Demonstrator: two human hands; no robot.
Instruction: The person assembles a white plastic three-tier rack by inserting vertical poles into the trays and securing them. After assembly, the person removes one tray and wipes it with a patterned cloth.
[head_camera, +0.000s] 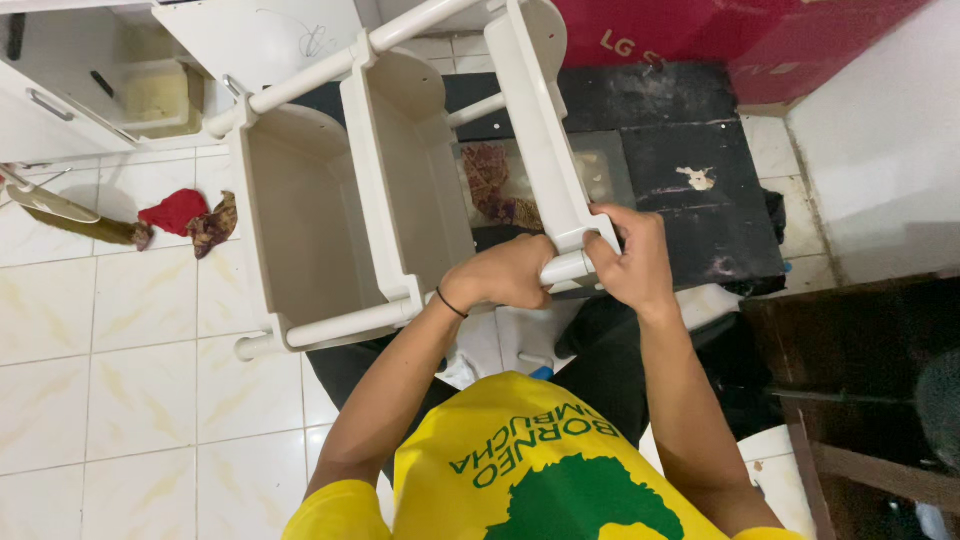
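A white plastic shelf rack (310, 210) with tray-like shelves and round tube posts lies tilted on its side in front of me. My left hand (505, 275) wraps around the near tube post where it meets the end shelf (535, 120). My right hand (630, 260) grips the same post's end and the corner of that shelf, right beside my left hand. A thin black band sits on my left wrist.
A red cloth (175, 210) and a patterned rag (213, 225) lie on the white floor tiles at left, near a broom-like tool (70, 215). A black mat (690, 190) lies beyond the rack, a red box (740, 35) behind it. Dark wooden furniture (860, 400) stands at right.
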